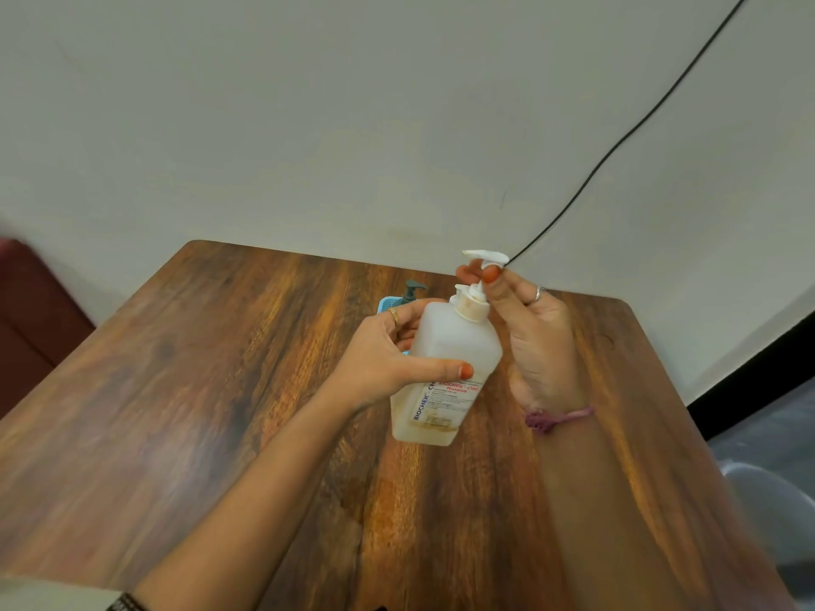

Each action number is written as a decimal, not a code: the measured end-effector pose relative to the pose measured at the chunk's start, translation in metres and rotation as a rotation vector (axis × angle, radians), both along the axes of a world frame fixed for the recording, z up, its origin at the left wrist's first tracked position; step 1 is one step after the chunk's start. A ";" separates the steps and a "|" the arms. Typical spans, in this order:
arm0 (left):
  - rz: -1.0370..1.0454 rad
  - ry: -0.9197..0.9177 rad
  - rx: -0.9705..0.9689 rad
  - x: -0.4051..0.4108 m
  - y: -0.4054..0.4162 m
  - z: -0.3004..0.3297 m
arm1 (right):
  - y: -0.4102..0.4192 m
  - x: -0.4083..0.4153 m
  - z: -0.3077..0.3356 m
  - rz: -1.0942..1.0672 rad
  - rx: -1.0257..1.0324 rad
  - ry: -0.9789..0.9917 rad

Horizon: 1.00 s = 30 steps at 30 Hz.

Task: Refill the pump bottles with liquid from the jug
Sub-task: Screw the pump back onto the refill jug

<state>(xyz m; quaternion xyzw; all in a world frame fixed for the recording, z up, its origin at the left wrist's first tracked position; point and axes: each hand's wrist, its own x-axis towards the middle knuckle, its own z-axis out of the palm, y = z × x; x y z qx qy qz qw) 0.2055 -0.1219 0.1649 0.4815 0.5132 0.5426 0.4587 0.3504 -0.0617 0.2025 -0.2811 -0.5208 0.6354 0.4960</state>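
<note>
A translucent white pump bottle [445, 346] with a printed label stands slightly tilted on the wooden table [198, 390]. My left hand [388, 350] is wrapped around its body, thumb across the front. My right hand [529, 328] pinches the white pump head [484, 257] between thumb and fingers above the bottle's collar; the pump stem is raised. Behind the bottle a second bottle with a dark teal pump [413, 289] sits in a blue basket [388, 304], mostly hidden by my left hand. No jug is in view.
A black cable [617, 147] runs down the white wall to the table's far edge. A dark red seat [31, 310] is at the left. A pale grey rounded object [776, 509] lies right of the table, low down.
</note>
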 end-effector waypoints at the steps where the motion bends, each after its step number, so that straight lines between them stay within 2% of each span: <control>1: 0.013 0.012 0.002 0.000 0.001 0.000 | 0.001 -0.001 -0.001 -0.027 -0.001 -0.005; 13: 0.092 0.125 0.000 -0.002 0.007 -0.003 | 0.006 -0.008 -0.008 -0.177 0.082 -0.074; 18: 0.079 0.084 -0.020 -0.003 0.008 -0.006 | 0.008 -0.008 -0.010 -0.189 0.060 -0.114; 23: 0.060 -0.026 -0.053 -0.007 0.012 -0.006 | 0.013 0.001 -0.018 -0.043 0.001 -0.089; 30: 0.071 -0.112 -0.065 -0.020 0.015 -0.007 | 0.015 0.021 -0.051 0.121 0.009 -0.334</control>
